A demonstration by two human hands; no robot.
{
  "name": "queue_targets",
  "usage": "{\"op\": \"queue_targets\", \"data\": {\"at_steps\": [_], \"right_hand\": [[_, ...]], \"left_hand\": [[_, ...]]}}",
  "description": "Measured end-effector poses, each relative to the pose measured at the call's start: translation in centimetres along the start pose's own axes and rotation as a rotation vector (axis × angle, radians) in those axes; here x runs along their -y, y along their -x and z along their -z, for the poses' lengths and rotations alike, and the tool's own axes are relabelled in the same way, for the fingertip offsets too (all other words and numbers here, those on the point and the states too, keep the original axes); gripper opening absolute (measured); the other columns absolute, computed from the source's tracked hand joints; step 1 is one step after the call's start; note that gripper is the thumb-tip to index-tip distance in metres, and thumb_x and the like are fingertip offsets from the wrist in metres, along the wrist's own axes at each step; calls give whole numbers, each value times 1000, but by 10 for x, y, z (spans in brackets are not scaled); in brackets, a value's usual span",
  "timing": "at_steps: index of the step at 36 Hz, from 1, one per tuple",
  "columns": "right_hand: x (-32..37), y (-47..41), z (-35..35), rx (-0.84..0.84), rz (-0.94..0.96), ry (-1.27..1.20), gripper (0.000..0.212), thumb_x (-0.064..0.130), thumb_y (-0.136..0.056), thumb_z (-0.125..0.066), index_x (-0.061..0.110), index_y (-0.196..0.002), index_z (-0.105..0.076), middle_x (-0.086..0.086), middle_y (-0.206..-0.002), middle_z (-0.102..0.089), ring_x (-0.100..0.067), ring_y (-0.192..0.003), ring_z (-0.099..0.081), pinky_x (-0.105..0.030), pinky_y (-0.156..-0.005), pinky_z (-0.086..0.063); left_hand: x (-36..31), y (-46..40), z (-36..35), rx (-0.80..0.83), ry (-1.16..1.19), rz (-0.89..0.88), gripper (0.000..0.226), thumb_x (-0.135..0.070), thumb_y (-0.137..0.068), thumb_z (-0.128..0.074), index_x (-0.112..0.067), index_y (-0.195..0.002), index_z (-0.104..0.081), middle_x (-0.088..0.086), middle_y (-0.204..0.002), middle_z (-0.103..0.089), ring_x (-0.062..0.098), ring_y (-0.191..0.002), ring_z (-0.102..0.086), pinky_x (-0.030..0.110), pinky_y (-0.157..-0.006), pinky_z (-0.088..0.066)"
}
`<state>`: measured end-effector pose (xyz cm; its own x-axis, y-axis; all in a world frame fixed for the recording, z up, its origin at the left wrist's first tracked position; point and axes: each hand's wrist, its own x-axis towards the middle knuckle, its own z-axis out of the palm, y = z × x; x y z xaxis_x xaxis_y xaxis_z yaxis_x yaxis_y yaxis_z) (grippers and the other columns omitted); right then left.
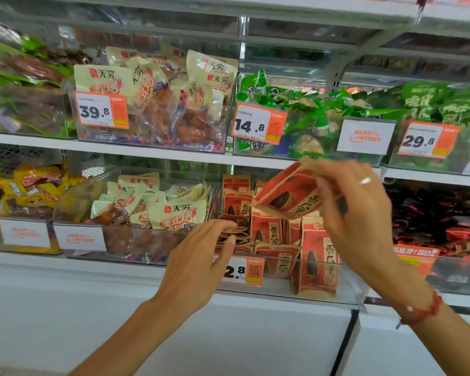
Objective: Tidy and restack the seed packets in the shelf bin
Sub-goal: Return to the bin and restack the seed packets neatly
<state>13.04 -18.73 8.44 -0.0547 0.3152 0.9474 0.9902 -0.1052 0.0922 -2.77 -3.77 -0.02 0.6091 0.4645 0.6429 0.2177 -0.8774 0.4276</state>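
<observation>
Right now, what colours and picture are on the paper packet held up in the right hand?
Red and kraft-brown paper packet, with a dark striped sunflower seed picture; head view.

I see bright, even light with barely any shadows. Glare streaks the clear bin (345, 283) below the right hand (356, 213), which is motion-blurred. Shelves (158, 150) bow and soften toward the edges.

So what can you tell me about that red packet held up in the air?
The seed packet is a flat pouch, kraft-paper brown with a red front, a striped sunflower seed picture and dark lettering. It is tilted, lifted above the clear shelf bin, touching no other packet. The right hand pinches its upper right end.
</observation>
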Motion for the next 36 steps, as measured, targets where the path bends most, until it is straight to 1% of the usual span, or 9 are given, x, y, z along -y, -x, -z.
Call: {"op": "queue_targets", "data": {"at_steps": [2,5,8,10,15,18,22,27,36], "right_hand": [[8,2,11,-89,-35,-86,21,4,-93,-51,5,-113,-60,-7,-93,-60,-23,-85,-52,-34,-72,-42],[17,8,17,-63,-99,-208,21,9,-94,-50,2,-112,-58,1,-96,-55,-23,-86,-57,-31,-72,-45],[27,17,15,113,-190,-338,22,17,-92,-51,12,-112,-60,15,-92,-55,0,-82,-53,-10,-71,-38],[31,27,7,271,-271,-447,22,21,-91,-50,19,-110,-61,20,-94,-58,4,-86,-56,-4,-71,-40],[25,57,-14,543,-459,-615,22,15,-93,-55,35,-100,-59,22,-97,-63,2,-92,-61,-19,-74,-54],[18,66,-19,590,-492,-641,27,14,-91,-58,40,-96,-59,19,-97,-66,-1,-90,-64,-23,-72,-56],[11,71,-22,532,-710,-715,19,18,-85,-67,32,-97,-62,11,-91,-68,-6,-85,-66,-23,-65,-58],[1,71,-16,614,-1007,-877,12,24,-86,-65,18,-95,-68,1,-87,-75,-9,-77,-71,-24,-65,-58],[6,68,-11,455,-961,-878,18,21,-87,-62,5,-95,-66,0,-82,-75,-13,-75,-72,-23,-61,-58]], "left_hand": [[-4,-1,5,-28,72,13,29,-40,-98,-38,-35,-122,-53,-30,-108,-51,-4,-105,-52,28,-87,-51],[-14,-1,11,-78,338,100,26,-40,-98,-38,-34,-114,-58,-23,-102,-62,-4,-97,-59,27,-82,-52],[-27,0,17,12,625,168,37,-52,-95,-38,-29,-112,-61,-18,-101,-67,-6,-100,-60,18,-87,-47],[-30,2,16,153,718,185,39,-56,-92,-41,-30,-112,-61,-18,-101,-67,-10,-98,-59,10,-83,-45],[-15,7,-3,443,549,218,32,-49,-86,-61,-31,-112,-64,-17,-107,-69,3,-100,-64,30,-88,-54],[-11,10,-10,486,509,194,23,-29,-90,-63,-24,-113,-66,-14,-106,-70,2,-94,-65,22,-84,-52],[-10,12,-12,474,537,197,22,-27,-91,-61,-24,-112,-66,-13,-106,-71,0,-94,-65,13,-80,-49],[-11,15,-17,407,646,282,14,-27,-91,-60,-27,-104,-66,-9,-104,-71,4,-92,-66,17,-71,-54],[-21,19,-23,353,735,370,28,-38,-86,-60,-27,-111,-63,-14,-108,-69,6,-105,-63,31,-91,-52]]}}
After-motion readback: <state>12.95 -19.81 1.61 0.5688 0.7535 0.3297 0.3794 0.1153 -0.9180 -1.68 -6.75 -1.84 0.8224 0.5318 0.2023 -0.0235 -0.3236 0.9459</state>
